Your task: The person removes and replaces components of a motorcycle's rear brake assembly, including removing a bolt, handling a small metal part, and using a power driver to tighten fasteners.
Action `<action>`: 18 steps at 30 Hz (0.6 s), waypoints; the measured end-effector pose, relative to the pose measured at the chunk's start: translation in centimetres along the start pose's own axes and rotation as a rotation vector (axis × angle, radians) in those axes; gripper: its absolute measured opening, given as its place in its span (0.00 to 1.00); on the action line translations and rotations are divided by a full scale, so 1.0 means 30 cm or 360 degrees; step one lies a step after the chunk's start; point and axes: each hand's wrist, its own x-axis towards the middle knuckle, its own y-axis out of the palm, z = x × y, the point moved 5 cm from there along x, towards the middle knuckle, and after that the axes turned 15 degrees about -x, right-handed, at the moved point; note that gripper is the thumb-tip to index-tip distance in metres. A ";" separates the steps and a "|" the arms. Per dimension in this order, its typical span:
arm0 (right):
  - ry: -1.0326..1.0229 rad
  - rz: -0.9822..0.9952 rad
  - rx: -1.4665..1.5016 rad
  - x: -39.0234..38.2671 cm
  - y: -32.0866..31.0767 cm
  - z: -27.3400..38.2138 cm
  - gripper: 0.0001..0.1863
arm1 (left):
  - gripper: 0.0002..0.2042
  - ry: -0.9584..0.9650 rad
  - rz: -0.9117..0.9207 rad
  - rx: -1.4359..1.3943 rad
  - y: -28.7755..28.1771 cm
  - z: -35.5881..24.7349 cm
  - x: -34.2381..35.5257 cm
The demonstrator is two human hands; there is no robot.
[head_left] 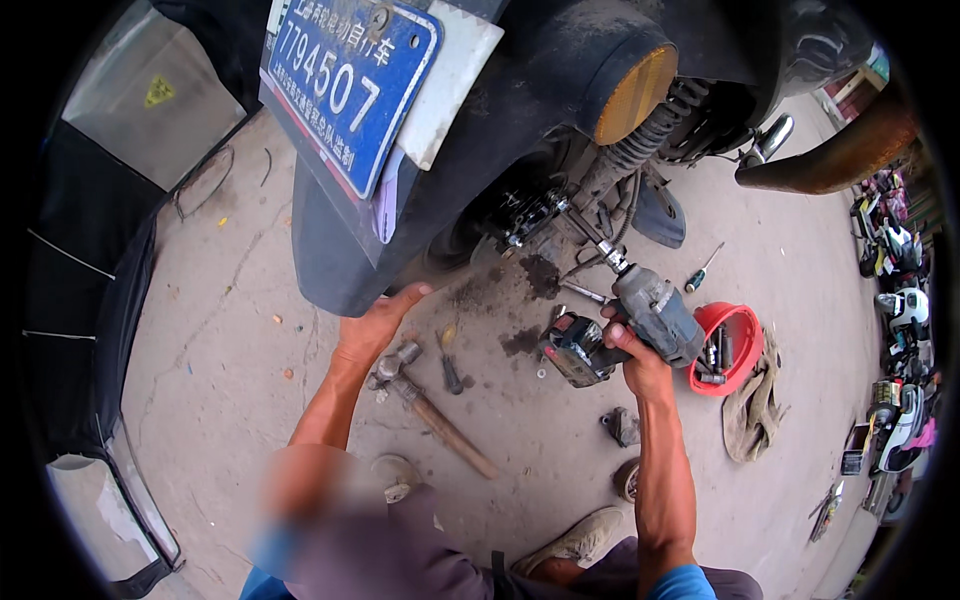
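Observation:
My right hand (640, 355) grips a cordless impact wrench (655, 315), its battery (575, 345) to the left and a long socket extension (590, 230) reaching up to the scooter's wheel hub (525, 215). My left hand (390, 310) is up at the lower edge of the dark rear mudguard (330, 270) and tyre (440, 255), fingers curled behind it and partly hidden. A blue plate (350, 100) hangs above. Below lie a wooden-handled hammer (440, 420) and a dark-handled tool (450, 370). Beside the wrench sits a red bowl (730, 335) holding sockets.
A screwdriver (700, 270) and a cloth (755, 420) lie on the floor at the right. A rusty exhaust pipe (830, 160) juts in at upper right, with parked scooters (900, 300) beyond. A black-and-silver covered object (100, 250) borders the left.

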 end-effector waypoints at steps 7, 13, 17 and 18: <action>-0.0023 0.0045 0.0050 -0.003 0.001 0.023 0.22 | 0.24 0.0348 -0.0043 -0.0130 0.014 0.067 0.042; -0.0055 0.0061 0.0099 0.014 0.045 0.003 0.21 | 0.26 -0.0226 0.0092 0.0381 0.022 0.513 -0.021; 0.0025 -0.0022 0.0069 -0.036 -0.021 -0.019 0.23 | 0.30 -0.0682 0.0267 0.0200 0.127 0.362 -0.134; -0.0009 -0.0019 0.0115 -0.005 -0.017 -0.006 0.24 | 0.30 -0.0793 0.0241 0.0184 0.116 0.289 -0.107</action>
